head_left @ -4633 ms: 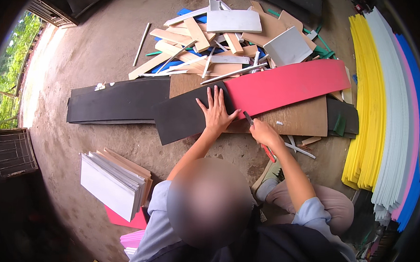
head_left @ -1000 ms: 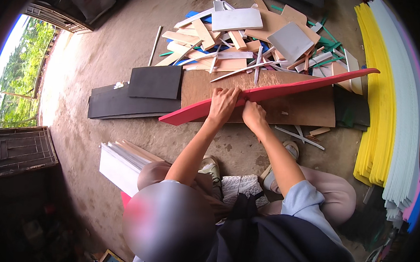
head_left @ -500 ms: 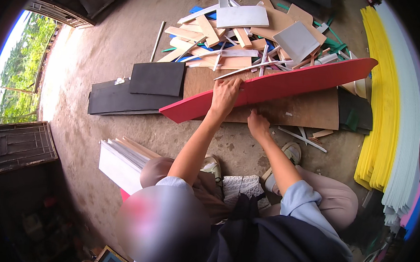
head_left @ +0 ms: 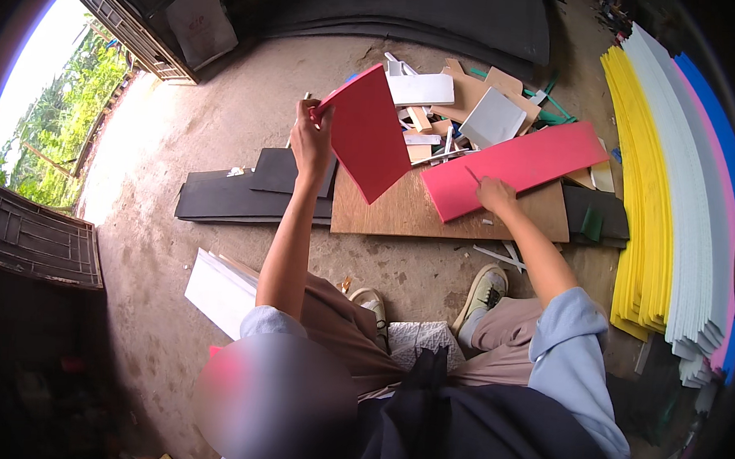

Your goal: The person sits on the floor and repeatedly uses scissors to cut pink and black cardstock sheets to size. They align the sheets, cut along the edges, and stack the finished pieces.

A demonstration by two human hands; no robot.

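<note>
My left hand [head_left: 311, 139] is closed on the edge of a red foam sheet piece [head_left: 368, 134], raised and tilted above the floor. A longer red foam strip [head_left: 516, 167] lies slanting over a brown wooden board [head_left: 376, 217] and the scrap pile behind it. Against the near side of that strip is my right hand [head_left: 498, 195], its fingers closed round a thin dark blade [head_left: 473, 175] whose tip points up and left. The blade's handle is hidden in the hand.
Beyond the board lies a heap of foam offcuts [head_left: 458, 93]. Black foam sheets [head_left: 244, 200] extend from the board's left end. Tall yellow sheets [head_left: 627, 193] and pale blue sheets [head_left: 684, 213] line the right. White sheets [head_left: 219, 292] stand near my left knee.
The single long red sheet is now two separate pieces. My left hand has lifted one piece up and to the left; my right hand has moved up and right to the other.
</note>
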